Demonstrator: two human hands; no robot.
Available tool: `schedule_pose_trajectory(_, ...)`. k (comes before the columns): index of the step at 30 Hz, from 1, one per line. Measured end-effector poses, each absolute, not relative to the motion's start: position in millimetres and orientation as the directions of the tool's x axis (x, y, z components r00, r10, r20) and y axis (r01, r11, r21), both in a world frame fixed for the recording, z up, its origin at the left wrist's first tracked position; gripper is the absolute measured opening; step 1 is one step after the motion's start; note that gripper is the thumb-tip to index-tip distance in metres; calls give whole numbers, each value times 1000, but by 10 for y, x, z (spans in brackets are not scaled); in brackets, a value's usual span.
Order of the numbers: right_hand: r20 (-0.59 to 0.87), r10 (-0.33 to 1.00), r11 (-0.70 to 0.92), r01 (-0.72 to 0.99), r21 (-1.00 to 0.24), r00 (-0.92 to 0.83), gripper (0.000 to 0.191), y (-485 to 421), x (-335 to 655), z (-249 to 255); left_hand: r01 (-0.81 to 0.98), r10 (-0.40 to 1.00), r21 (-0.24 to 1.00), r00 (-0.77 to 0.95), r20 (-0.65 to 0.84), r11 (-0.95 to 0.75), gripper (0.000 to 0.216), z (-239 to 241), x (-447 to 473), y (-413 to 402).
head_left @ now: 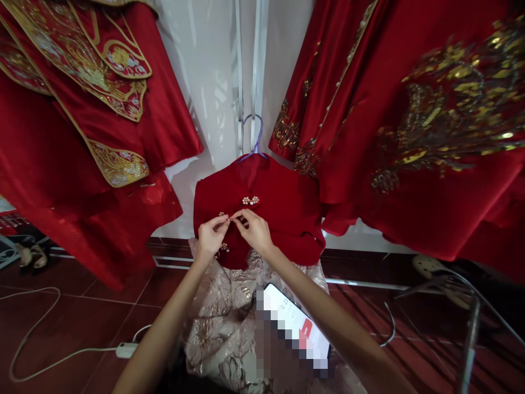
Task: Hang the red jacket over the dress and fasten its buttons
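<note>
A small dark red jacket (287, 213) hangs on a purple hanger (256, 137) against a white wall. A pearl clasp (250, 201) sits fastened below its collar. My left hand (211, 236) and my right hand (255, 230) meet at the jacket's front, just under that clasp. Both pinch a second small clasp between fingertips, fingers pressed together. Another pearl button (223, 249) shows lower, beside my left wrist. Below the jacket hangs a pale floral brocade skirt (223, 323).
Large red embroidered gowns hang at the left (82, 137) and right (410, 126). A phone (295, 325) lies near my right forearm. A white cable and plug (125, 350) trail on the dark tiled floor; sandals (30, 254) at far left, a metal stand (467, 328) at right.
</note>
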State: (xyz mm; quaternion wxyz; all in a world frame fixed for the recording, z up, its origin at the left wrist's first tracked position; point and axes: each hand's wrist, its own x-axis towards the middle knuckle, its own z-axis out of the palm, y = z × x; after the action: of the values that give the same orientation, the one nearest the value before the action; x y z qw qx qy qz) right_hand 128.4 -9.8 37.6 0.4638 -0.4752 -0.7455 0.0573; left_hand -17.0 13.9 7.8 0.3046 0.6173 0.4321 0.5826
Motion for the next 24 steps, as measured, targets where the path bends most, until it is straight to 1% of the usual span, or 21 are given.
schedule_pose_trajectory(3,653,752,524,681,-511,-89,14,-115,1261,370,155,906,896,-5,423,-417,26,124,-201,105)
schedule_pose_trajectory(6,664,741,530,693,-488,-100,14,-132,1259,358,159,916,903,13,402,-398,27,131,-236,88)
schedule_pose_trajectory(11,670,733,536,705,-464,-117,12,-136,1287,346,218,892,872,-14,452,-439,25,94,-264,130)
schedule_pose_trajectory(16,665,742,493,741,-456,-85,12,-101,1257,371,202,874,851,80,479,-485,27,121,-262,194)
schedule_pose_trajectory(19,639,766,477,725,-497,-65,12,-90,1252,404,148,872,859,80,483,-489,23,108,-239,220)
schedule_pose_trajectory(21,589,802,495,666,-558,-103,14,-118,1307,437,115,878,873,-3,478,-474,23,56,-221,210)
schedule_pose_trajectory(23,535,828,519,593,-616,-169,17,-196,1432,464,142,879,878,-82,470,-456,23,-26,-219,142)
schedule_pose_trajectory(24,514,835,524,565,-637,-194,18,-255,1517,468,202,875,866,-70,479,-458,22,-75,-225,77)
